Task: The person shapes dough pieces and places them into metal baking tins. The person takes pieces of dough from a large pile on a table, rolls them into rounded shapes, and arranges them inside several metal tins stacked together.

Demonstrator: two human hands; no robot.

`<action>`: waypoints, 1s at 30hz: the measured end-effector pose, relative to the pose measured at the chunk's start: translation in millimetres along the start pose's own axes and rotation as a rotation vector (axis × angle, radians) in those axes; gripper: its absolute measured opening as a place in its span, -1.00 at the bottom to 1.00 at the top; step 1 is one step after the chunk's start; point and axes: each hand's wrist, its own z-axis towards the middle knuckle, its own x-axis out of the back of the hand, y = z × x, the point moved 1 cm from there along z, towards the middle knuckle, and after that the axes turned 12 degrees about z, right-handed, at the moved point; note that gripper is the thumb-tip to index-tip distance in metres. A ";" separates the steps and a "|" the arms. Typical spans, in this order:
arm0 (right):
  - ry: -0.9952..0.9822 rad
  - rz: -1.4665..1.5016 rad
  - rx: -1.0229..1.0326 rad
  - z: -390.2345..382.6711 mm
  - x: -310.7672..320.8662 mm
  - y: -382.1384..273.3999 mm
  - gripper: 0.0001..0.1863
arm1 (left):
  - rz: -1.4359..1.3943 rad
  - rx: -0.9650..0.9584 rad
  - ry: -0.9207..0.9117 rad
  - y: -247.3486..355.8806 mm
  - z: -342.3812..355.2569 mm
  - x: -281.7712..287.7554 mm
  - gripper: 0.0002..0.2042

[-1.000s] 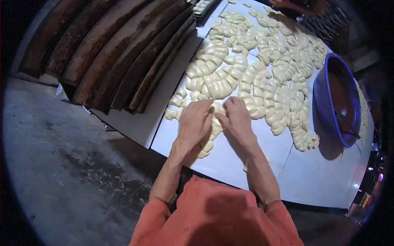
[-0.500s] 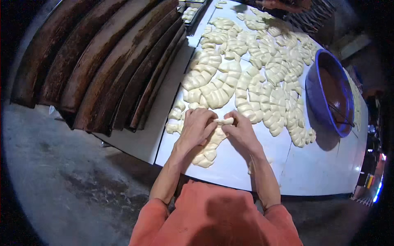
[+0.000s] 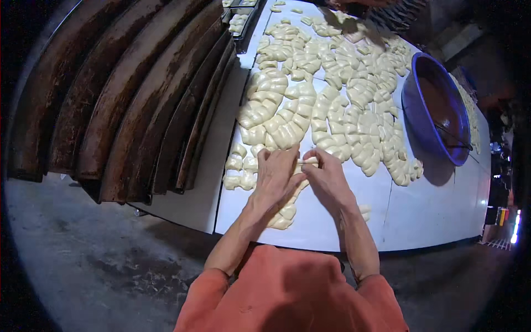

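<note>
Between my two hands, near the table's front edge, is a small strip of pale dough (image 3: pixel 309 161). My left hand (image 3: pixel 276 174) is closed at its left end, the thumb pointing in toward the strip and the fingers partly hiding it. On the other end, my right hand (image 3: pixel 327 176) pinches with thumb and fingers. Beneath and in front of my left hand lies a short row of cut dough pieces (image 3: pixel 283 217). Just beyond my fingers spreads a large mass of cut dough pieces (image 3: pixel 287 130), many touching one another.
Long brown rusty metal trays (image 3: pixel 130 105) stand in a row on the left. A blue basin (image 3: pixel 412 105) with brown contents and a thin stick sits at the right. Black tins (image 3: pixel 241 34) holding dough stand at the far left edge of the white table (image 3: pixel 428 218).
The whole view has shifted slightly. My left fingers have straightened and reach farther forward over the strip, while my right hand keeps its pinch.
</note>
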 end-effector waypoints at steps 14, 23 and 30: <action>-0.265 0.940 -0.012 -35.7 16.5 -14.2 -0.76 | 0.073 -0.021 0.102 -15.4 -6.2 -20.0 -0.76; 0.093 0.831 -0.099 -52.2 35.4 -9.3 -0.61 | -0.409 0.114 -0.208 27.6 8.6 2.4 -0.32; 0.206 0.339 -0.012 -60.5 78.3 10.8 -0.69 | -0.903 0.416 -0.324 80.0 17.2 -25.4 -0.70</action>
